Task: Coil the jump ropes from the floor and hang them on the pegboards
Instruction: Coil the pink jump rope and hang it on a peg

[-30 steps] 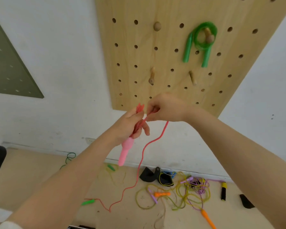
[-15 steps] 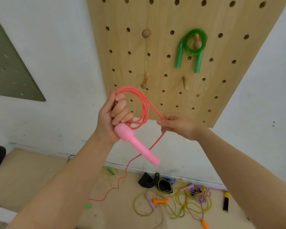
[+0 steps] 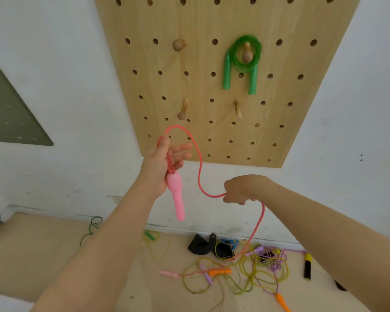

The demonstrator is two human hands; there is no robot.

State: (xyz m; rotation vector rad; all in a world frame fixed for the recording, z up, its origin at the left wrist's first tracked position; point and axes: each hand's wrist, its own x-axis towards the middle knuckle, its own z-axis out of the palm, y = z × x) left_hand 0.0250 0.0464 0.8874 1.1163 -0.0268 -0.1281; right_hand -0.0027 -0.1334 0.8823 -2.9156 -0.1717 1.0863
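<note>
The wooden pegboard (image 3: 223,86) filled the wall ahead, and by its look the job was only begun: a single green jump rope (image 3: 243,61) hung coiled on one peg, its two handles dangling, while three other pegs (image 3: 178,45) stood bare. A grey board (image 3: 7,109) at the left edge showed nothing hanging on the part in view. On the floor (image 3: 43,244) below lay a tangle of ropes (image 3: 245,273), yellow-green and purple with orange handles among them, plus a dark-handled one off to the right, all uncoiled and judged still to be done. The pink jump rope (image 3: 199,167) was the one in hand, partly coiled. The left hand (image 3: 164,163) held its pink handle (image 3: 177,199) and a few gathered loops against the palm under the thumb, the fingers (image 3: 182,147) stretched nearly straight. The right hand (image 3: 241,189), lower and to the right, had its fingers closed round the cord, pinching it where it ran on toward the floor. The rope's far pink handle (image 3: 167,273) lay on the floor, so several turns likely remained before hanging.
</note>
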